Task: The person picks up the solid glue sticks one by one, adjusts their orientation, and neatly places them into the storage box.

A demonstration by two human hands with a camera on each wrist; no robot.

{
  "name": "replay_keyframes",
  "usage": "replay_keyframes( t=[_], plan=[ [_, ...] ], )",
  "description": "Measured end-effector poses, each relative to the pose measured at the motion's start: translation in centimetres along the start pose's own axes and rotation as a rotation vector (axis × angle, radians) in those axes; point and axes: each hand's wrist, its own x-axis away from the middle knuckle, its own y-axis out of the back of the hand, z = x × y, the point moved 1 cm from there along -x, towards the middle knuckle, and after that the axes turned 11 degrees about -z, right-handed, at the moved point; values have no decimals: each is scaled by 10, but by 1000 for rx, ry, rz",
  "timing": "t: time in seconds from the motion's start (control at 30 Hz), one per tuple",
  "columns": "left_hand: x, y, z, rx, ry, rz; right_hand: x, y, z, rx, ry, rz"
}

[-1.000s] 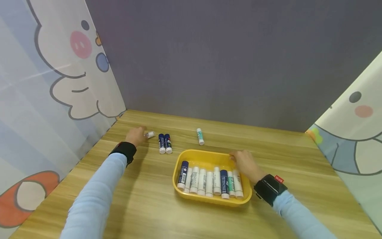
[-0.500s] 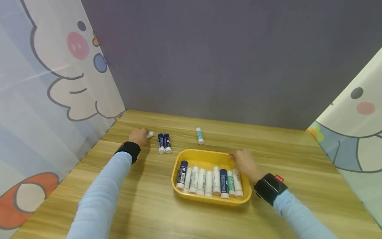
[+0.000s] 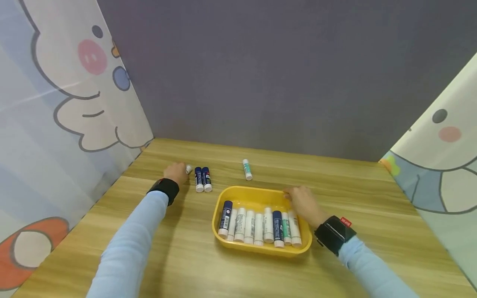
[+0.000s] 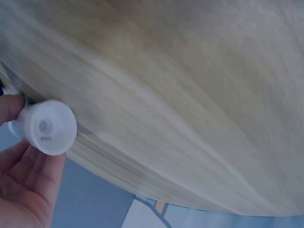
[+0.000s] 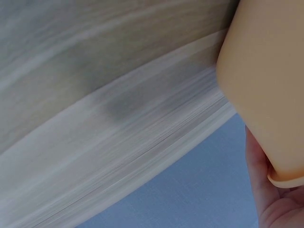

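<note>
Pinched between thumb and fingers of the left hand (image 3: 176, 172) is a white stick (image 4: 46, 126), far left of the yellow tray (image 3: 227, 193); compared with one second ago this hand has drawn a little closer to the two blue sticks (image 3: 201, 179), so I judge the stick is being carried toward the tray. The right hand (image 3: 303, 204) stays curled on the tray's far right rim. Most of the held stick is hidden by the fingers; only its cap shows; the wrist views are blurred; labels are unreadable.
</note>
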Motion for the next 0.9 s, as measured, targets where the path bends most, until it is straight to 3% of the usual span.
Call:
replay_keyframes(
  t=[0.57,0.9],
  plan=[
    [6,6,5,47,15,-14,-2,1,1,1,28,-26],
    [17,24,-2,88,-30,-14,0,0,-1,-11,13,-14]
  ],
)
